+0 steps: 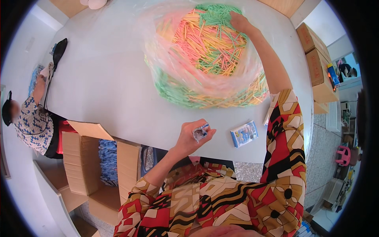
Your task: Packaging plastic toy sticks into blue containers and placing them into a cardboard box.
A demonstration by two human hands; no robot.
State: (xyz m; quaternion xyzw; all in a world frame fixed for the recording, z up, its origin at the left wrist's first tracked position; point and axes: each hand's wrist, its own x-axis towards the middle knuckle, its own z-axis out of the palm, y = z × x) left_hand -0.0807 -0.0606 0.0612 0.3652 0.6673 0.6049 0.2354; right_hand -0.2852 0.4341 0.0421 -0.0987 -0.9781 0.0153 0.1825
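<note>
Pastel sticks [211,45] fill a clear bag [167,59] at twelve o'clock on the table [102,83], the right hand [240,23] among them at two, grip impossible to tell, the left hand [188,139] curled round a crinkled packet [200,133], with a blue-white pouch [244,134] at its three o'clock and an open carton [128,162] at eight

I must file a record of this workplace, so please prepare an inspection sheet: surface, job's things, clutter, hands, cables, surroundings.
Surface: smooth pale grey tabletop.
Job's things: large, open transparent plastic bag full of thin green, pink and yellow sticks; small rectangular blue-and-white packet on the tabletop.
Clutter: black paddle-shaped object near the left edge.
Hands: left hand holds a small shiny blue-and-silver wrapper; right hand is at the green sticks, grip unclear.
Cables: nothing seen.
Surroundings: open brown cardboard box with blue packets at left; co-worker in a patterned shirt; pink plastic stool at right.
</note>
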